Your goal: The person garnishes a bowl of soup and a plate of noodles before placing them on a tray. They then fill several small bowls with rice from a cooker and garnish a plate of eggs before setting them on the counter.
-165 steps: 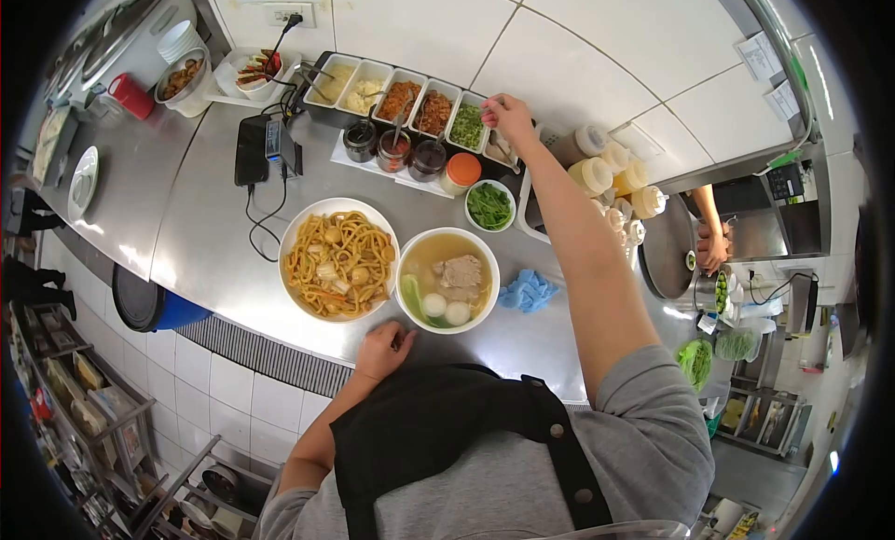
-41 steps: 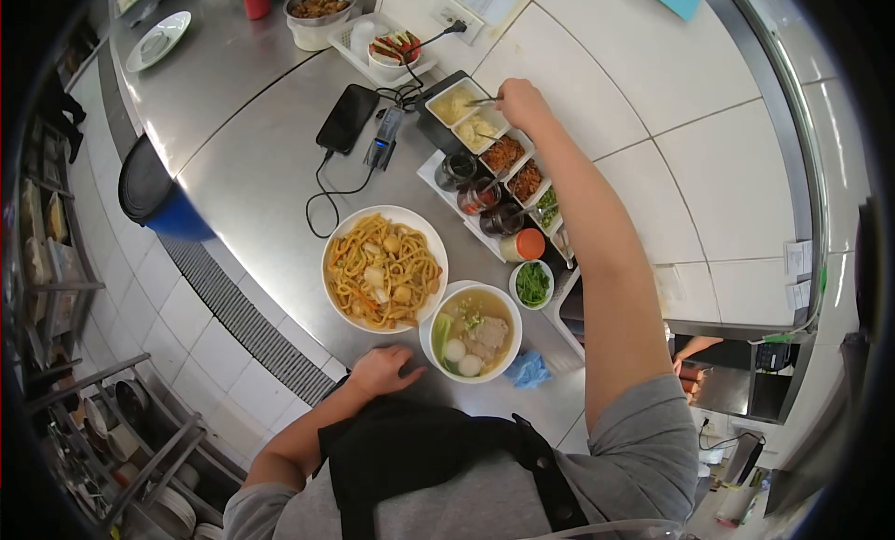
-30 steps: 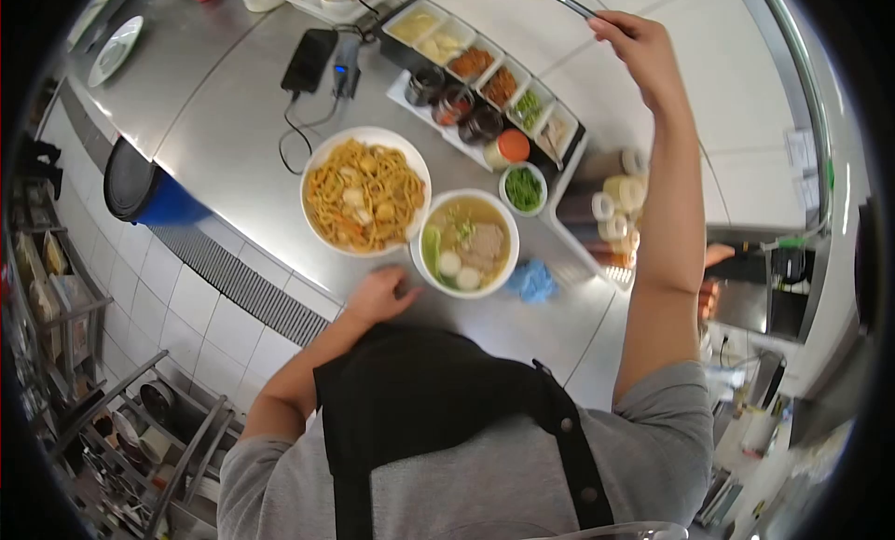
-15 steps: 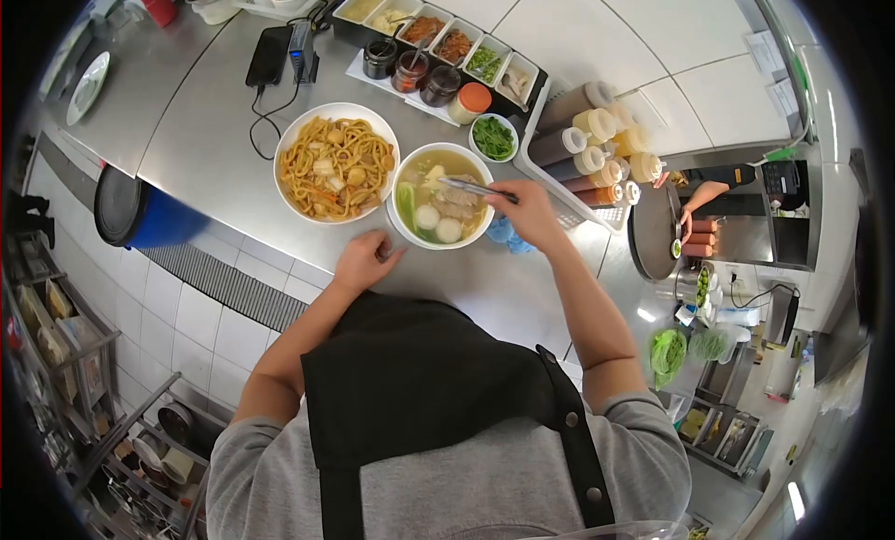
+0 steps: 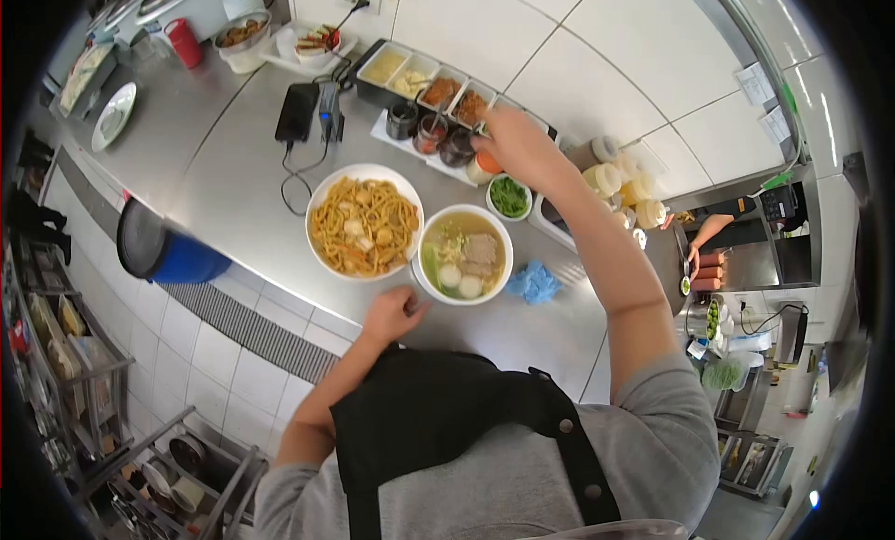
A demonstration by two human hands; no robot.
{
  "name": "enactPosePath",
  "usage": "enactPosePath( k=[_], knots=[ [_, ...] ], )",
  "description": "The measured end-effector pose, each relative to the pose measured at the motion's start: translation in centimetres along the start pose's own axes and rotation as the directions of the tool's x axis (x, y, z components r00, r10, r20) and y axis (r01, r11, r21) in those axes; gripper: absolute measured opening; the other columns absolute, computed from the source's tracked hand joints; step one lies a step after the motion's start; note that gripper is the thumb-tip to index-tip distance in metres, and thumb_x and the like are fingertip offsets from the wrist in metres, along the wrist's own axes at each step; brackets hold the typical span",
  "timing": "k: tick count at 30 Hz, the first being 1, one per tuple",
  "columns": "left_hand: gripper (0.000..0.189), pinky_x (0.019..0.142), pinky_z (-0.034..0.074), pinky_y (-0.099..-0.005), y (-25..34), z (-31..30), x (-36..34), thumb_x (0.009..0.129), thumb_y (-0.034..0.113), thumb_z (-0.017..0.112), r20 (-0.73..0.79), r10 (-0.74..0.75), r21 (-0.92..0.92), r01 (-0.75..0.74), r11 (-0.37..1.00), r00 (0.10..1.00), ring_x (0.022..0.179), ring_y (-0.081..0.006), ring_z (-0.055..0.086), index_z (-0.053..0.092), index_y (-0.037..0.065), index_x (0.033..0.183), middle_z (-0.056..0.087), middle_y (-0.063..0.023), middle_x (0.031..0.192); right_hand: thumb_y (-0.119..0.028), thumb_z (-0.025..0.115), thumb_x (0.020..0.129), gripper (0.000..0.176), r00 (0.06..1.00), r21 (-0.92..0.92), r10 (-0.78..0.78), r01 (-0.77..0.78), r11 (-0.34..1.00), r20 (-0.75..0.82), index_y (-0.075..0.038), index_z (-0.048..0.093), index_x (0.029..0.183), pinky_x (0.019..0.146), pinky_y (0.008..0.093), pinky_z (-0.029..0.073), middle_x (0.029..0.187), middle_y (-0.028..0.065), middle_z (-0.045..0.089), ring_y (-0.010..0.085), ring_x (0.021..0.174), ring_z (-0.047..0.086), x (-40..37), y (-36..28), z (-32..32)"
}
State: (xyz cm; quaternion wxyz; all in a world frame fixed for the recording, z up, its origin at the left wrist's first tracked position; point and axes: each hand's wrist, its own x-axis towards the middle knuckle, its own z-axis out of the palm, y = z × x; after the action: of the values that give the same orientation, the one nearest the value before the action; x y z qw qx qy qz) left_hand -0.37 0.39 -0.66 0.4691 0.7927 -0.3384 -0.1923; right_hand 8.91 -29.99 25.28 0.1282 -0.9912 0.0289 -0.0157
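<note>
My right hand (image 5: pixel 517 146) is stretched over the rack of topping tubs (image 5: pixel 441 91), fingers curled together at the green-topping end. The metal tongs it held earlier are hidden by the hand now, and lie nowhere else in sight. Close under it stand an orange-lidded jar (image 5: pixel 484 165) and a small bowl of chopped greens (image 5: pixel 509 197). Loosely closed, my left hand (image 5: pixel 395 316) rests at the counter's front edge with nothing visible in it. Just beyond it are a bowl of soup (image 5: pixel 447 296) with meat, greens and pale balls, and a plate of fried noodles (image 5: pixel 322 251).
A crumpled blue cloth or glove (image 5: pixel 534 283) lies right of the soup. Squeeze bottles (image 5: pixel 603 179) crowd a white basket behind my right arm. A phone (image 5: pixel 296 112) and its cable are at back left. Another person's arm (image 5: pixel 711 232) works at the far right.
My right hand has left the soup bowl and moved up and back to the topping tubs. The tongs no longer show over the soup. My left hand stays by the counter edge; the view has shifted.
</note>
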Motion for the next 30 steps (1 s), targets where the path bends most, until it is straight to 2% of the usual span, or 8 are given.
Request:
enactPosePath(
  k=[4, 11, 13, 15, 20, 23, 25, 30],
  knots=[
    [0.035, 0.057, 0.051, -0.0428, -0.7, 0.2, 0.0, 0.084, 0.028, 0.08, 0.021, -0.017, -0.002, 0.017, 1.0, 1.0, 0.06, -0.032, 0.062, 0.058, 0.004, 0.073, 0.061, -0.0134, 0.067, -0.015, 0.068, 0.088, 0.028, 0.968, -0.179, -0.031, -0.015, 0.984, -0.25, 0.005, 0.065, 0.107, 0.091, 0.0469, 0.054, 0.116, 0.0259, 0.06, 0.0415, 0.11, 0.06, 15.9, 0.9, 4.2],
    [0.026, 0.057, 0.05, -0.043, 1.0, -1.1, 0.2, 0.086, 0.023, 0.076, -0.032, -0.041, -0.08, 0.038, 0.996, 0.999, 0.062, -0.0328, 0.062, 0.059, 0.004, 0.078, 0.06, -0.0125, 0.069, -0.014, 0.064, 0.088, 0.033, 0.992, -0.303, 0.123, -0.127, 0.944, -0.033, 0.0, 0.071, 0.118, 0.1, 0.0549, 0.049, 0.128, 0.0207, 0.06, 0.0379, 0.119, 0.056, 28.5, 0.7, 16.9],
    [0.023, 0.058, 0.05, -0.0436, 1.1, -1.4, 0.2, 0.088, 0.02, 0.073, -0.03, -0.04, -0.116, 0.036, 0.993, 0.999, 0.062, -0.0334, 0.062, 0.058, 0.004, 0.081, 0.06, -0.0127, 0.071, -0.014, 0.064, 0.089, 0.038, 0.995, -0.281, 0.094, -0.085, 0.956, 0.019, -0.002, 0.069, 0.125, 0.105, 0.0633, 0.043, 0.131, 0.019, 0.06, 0.0391, 0.122, 0.054, 27.7, 1.0, 18.7],
    [0.019, 0.065, 0.051, -0.0472, 0.1, -0.8, 0.0, 0.092, 0.019, 0.066, -0.037, 0.011, -0.072, -0.014, 0.997, 0.999, 0.069, -0.0362, 0.063, 0.057, 0.003, 0.087, 0.062, -0.0151, 0.078, -0.014, 0.065, 0.09, 0.041, 0.884, -0.433, -0.194, -0.01, 0.901, -0.426, -0.006, 0.066, 0.13, 0.107, 0.0726, 0.033, 0.133, 0.0152, 0.059, 0.0396, 0.127, 0.051, 26.0, 2.4, 20.2],
    [0.024, 0.066, 0.052, -0.0452, -0.3, -0.5, -0.1, 0.094, 0.024, 0.067, 0.028, -0.095, -0.064, 0.097, 0.993, 0.995, 0.071, -0.0347, 0.064, 0.058, 0.002, 0.09, 0.063, -0.0158, 0.079, -0.017, 0.071, 0.09, 0.031, 0.727, 0.152, -0.275, 0.462, 0.874, -0.629, -0.008, 0.068, 0.12, 0.097, 0.0502, 0.046, 0.125, 0.0126, 0.062, 0.032, 0.115, 0.058, 10.5, 0.8, 9.7],
    [0.026, 0.06, 0.052, -0.0375, 0.5, -0.6, 0.3, 0.101, 0.027, 0.062, -0.009, -0.095, -0.171, 0.092, 0.981, 0.995, 0.065, -0.0234, 0.066, 0.064, 0.001, 0.104, 0.063, -0.0117, 0.074, -0.021, 0.065, 0.098, 0.021, 0.841, 0.536, 0.161, 0.171, 0.827, -0.517, -0.001, 0.071, 0.097, 0.069, 0.0361, 0.05, 0.088, 0.0111, 0.069, 0.025, 0.077, 0.065, -2.5, 3.2, 9.1],
    [0.037, 0.067, 0.054, -0.0361, -1.1, 0.7, 0.4, 0.104, 0.034, 0.058, 0.064, -0.293, -0.476, 0.287, 0.831, 0.954, 0.075, -0.0218, 0.067, 0.06, 0.0, 0.117, 0.065, -0.0119, 0.086, -0.028, 0.058, 0.104, 0.033, 0.772, 0.759, 0.567, -0.177, 0.626, -0.287, 0.001, 0.072, 0.096, 0.071, 0.0348, 0.051, 0.089, 0.0119, 0.072, 0.0189, 0.079, 0.066, -9.9, 4.9, 11.8],
    [0.055, 0.105, 0.044, -0.0415, 2.2, 0.9, 2.0, 0.107, 0.046, 0.051, 0.323, -0.58, -0.78, 0.557, 0.285, 0.748, 0.121, -0.0222, 0.058, 0.044, 0.002, 0.14, 0.056, -0.0136, 0.136, -0.049, 0.046, 0.108, 0.058, 0.579, 0.89, 0.797, -0.254, 0.379, -0.174, 0.003, 0.072, 0.116, 0.083, 0.0334, 0.055, 0.106, 0.0183, 0.073, 0.0212, 0.098, 0.069, -19.0, 9.5, 25.4]
  ],
)
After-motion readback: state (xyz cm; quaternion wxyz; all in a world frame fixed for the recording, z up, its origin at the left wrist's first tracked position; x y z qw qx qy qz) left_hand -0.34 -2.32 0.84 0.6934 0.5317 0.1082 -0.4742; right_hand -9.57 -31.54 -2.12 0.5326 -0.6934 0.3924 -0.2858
